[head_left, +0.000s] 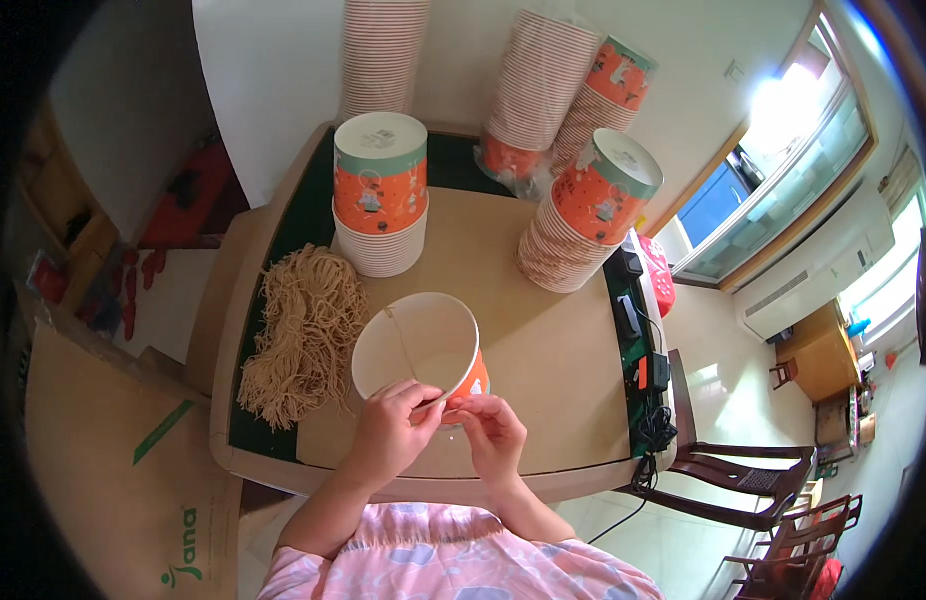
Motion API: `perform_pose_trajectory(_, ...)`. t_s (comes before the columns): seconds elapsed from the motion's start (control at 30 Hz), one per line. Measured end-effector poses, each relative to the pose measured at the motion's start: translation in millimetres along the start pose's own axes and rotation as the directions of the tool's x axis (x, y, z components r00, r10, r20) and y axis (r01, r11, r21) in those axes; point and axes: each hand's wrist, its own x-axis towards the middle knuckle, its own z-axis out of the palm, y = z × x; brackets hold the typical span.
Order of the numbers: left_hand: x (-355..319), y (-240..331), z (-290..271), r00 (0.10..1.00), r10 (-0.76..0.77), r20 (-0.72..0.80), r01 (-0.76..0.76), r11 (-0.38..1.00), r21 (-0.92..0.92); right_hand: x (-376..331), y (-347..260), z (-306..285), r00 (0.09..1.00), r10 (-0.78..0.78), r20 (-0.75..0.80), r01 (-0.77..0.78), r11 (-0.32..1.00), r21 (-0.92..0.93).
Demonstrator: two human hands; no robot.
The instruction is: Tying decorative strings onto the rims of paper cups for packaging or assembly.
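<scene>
A white-lined paper bucket [474,380] with an orange printed outside is in front of me, its wide mouth turned up toward me. A thin tan string [403,345] runs from its far rim across the inside to the near rim. My left hand [391,428] is closed at that near rim, pinching the string. Beside it, my right hand [495,436] is closed too, thumb and forefinger pressed together against the rim. What lies between the right fingertips is too small to make out. Left of the bucket lies a loose bundle of tan strings [303,335].
Upturned bucket stacks [381,200] [603,200] stand farther back on the table [553,390]. Wrapped stacks [538,90] are behind them by the wall. Power adapters and a cable [655,428] lie along the right edge. A cardboard box [113,450] is at left, a wooden chair [748,480] at right.
</scene>
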Motion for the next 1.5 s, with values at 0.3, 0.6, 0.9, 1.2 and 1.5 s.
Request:
perform_pose_trajectory(0.3,0,9,-1,0.993,0.080,-0.084,-0.068,0.988,0.139,5,-1,2,0.996,0.074,-0.052,-0.076,0.996,-0.040)
perform_pose_trajectory(0.6,0,6,6,0.987,0.121,-0.102,-0.103,0.981,0.164,8,8,-12,0.993,-0.085,0.084,0.112,0.898,-0.425)
perform_pose_trajectory(0.9,-2,8,4,0.996,0.081,-0.040,-0.074,0.985,0.159,11,7,-7,0.993,-0.121,-0.008,0.113,0.948,-0.297)
perform_pose_trajectory(1.2,-3,9,1,0.999,0.032,-0.026,-0.029,0.993,0.111,15,-1,-6,0.991,-0.133,0.017,0.127,0.900,-0.417)
perform_pose_trajectory(1.5,-3,8,2,1.000,0.014,-0.014,-0.013,0.996,0.091,14,3,-6,0.990,-0.142,0.008,0.132,0.899,-0.417)
